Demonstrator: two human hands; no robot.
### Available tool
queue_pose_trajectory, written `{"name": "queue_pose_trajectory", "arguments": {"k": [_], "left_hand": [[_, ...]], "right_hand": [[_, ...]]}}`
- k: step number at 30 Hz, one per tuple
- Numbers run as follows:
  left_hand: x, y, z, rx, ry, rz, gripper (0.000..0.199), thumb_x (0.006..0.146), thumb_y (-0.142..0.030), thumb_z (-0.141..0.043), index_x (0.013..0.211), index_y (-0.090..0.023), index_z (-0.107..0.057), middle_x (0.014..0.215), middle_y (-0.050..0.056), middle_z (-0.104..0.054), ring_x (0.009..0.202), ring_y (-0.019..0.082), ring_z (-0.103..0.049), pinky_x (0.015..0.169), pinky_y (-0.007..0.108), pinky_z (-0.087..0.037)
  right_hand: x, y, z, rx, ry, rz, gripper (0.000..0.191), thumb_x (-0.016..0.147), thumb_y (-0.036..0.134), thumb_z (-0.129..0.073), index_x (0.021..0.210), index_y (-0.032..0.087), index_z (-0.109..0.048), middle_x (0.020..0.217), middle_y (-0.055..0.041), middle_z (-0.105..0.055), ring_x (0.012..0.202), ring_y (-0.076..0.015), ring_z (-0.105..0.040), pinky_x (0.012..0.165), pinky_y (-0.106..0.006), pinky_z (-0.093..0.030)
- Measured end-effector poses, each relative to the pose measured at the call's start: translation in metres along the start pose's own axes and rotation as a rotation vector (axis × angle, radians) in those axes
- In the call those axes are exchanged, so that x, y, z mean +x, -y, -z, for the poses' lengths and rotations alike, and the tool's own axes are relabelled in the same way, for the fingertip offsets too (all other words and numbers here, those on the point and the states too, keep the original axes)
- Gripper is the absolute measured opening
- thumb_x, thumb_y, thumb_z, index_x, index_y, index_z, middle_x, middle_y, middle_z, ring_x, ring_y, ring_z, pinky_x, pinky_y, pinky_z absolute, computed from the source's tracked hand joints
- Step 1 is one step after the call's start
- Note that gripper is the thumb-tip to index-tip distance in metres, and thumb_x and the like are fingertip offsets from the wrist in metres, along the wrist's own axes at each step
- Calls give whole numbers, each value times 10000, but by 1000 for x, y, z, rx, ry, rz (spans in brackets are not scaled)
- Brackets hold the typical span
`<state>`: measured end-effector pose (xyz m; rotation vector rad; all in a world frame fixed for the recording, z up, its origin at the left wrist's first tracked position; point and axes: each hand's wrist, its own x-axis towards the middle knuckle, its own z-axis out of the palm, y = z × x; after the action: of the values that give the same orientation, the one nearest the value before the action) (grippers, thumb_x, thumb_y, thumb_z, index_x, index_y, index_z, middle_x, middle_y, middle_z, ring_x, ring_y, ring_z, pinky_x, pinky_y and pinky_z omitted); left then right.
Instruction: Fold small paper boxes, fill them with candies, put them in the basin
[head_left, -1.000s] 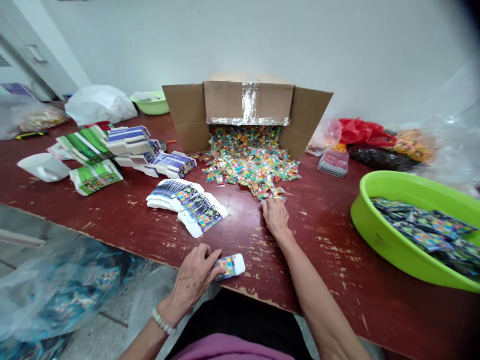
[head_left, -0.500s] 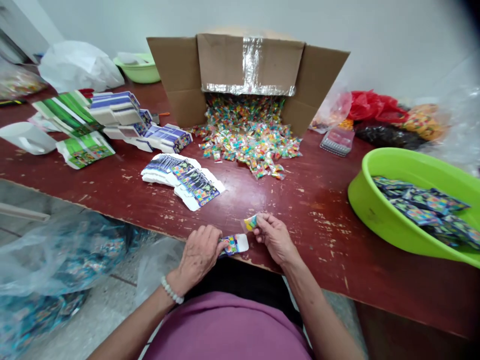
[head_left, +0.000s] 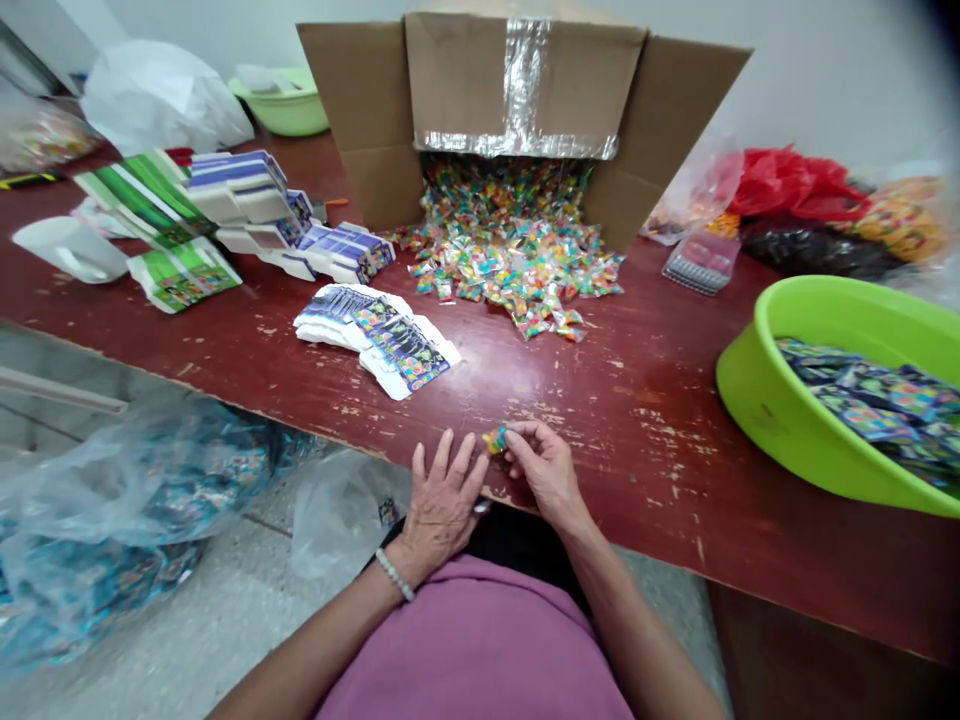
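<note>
My left hand [head_left: 444,497] lies back-up at the table's front edge, its fingers stretched out and spread. By its thumb a small whitish edge [head_left: 481,507] pokes out, perhaps part of the small box; the rest is hidden under the palm. My right hand [head_left: 546,468] pinches a clear-wrapped candy [head_left: 495,440], yellow and blue, between thumb and fingertips just right of the left fingertips. Beyond the hands, a fanned stack of flattened printed boxes [head_left: 379,335] rests on the table. Behind it, wrapped candies [head_left: 517,270] spill from an open cardboard box [head_left: 517,90].
A green basin [head_left: 795,420] of dark printed packets stands at the right. Bundled cartons [head_left: 247,205] and a white mug [head_left: 71,250] occupy the left. Red bags [head_left: 795,185] lie at the back right. Clear bags of blue packets [head_left: 150,510] sit on the floor.
My left hand has gone from gripping the small printed box to lying spread, and the box is now mostly out of sight. My right hand still pinches the candy. The view has shifted.
</note>
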<state>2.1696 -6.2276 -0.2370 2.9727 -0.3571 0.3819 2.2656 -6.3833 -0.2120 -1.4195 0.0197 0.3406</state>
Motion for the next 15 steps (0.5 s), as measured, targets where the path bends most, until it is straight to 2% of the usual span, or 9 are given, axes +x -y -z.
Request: {"name": "queue_pose_trajectory", "arguments": {"k": [3,5,7,9,12,13,14,15], "left_hand": [[-4,4,-17,26,-58,-49,530,909,-346,-588,1425,-288,-481,1542,85,-416,1462,360,-235,1151,592,-143],[-6,9,-21,18,-121,-99,502,929,-230,-549,1417,-328,-488,1537,78,-423,1476,323,-226,1152,545,-182],[-10,11,-18,-3,-133,-132,533,927,-160,-525,1426,-341,-476,1538,89,-418,1484,309,-214,1153,532,-196],[-17,12,-11,-58,-89,-167,539,924,-152,-517,1435,-318,-467,1543,96,-409,1485,308,-214,1162,539,-199],[-42,19,0,-257,-47,-250,448,913,-131,-495,1336,-255,-571,1490,82,-488,1466,295,-276,1168,525,-251],[-55,24,2,-347,-61,-239,405,905,-113,-482,1265,-238,-622,1428,76,-558,1435,279,-346,1160,503,-292],[-71,31,2,-441,-90,-169,369,893,-95,-471,1178,-225,-667,1330,70,-639,1374,254,-443,1138,463,-351],[-87,38,1,-518,-127,-35,358,879,-77,-455,1107,-219,-691,1209,61,-706,1272,223,-552,1100,420,-410]], "right_hand": [[3,0,3,24,24,-10,348,754,451,-755,912,162,-643,630,34,-613,507,-72,-520,436,-160,-441],[4,0,6,43,42,-32,364,739,454,-770,914,162,-641,627,36,-615,490,-64,-510,430,-156,-444],[3,1,10,45,54,-52,372,729,450,-783,914,161,-641,626,36,-618,477,-58,-505,421,-150,-440],[2,-1,14,32,53,-50,367,731,438,-789,922,160,-645,629,33,-625,468,-56,-512,418,-145,-438],[1,-3,18,1,35,-33,355,735,416,-797,936,161,-655,632,30,-627,452,-52,-520,417,-145,-440],[0,-4,19,-2,31,-33,352,729,409,-805,932,162,-658,641,28,-627,456,-53,-523,417,-146,-441],[0,-4,19,1,26,-35,351,719,402,-814,925,163,-660,658,25,-629,471,-56,-530,418,-147,-446],[0,-3,19,4,22,-38,351,707,396,-825,916,165,-663,681,19,-632,492,-60,-540,420,-148,-453]]}}
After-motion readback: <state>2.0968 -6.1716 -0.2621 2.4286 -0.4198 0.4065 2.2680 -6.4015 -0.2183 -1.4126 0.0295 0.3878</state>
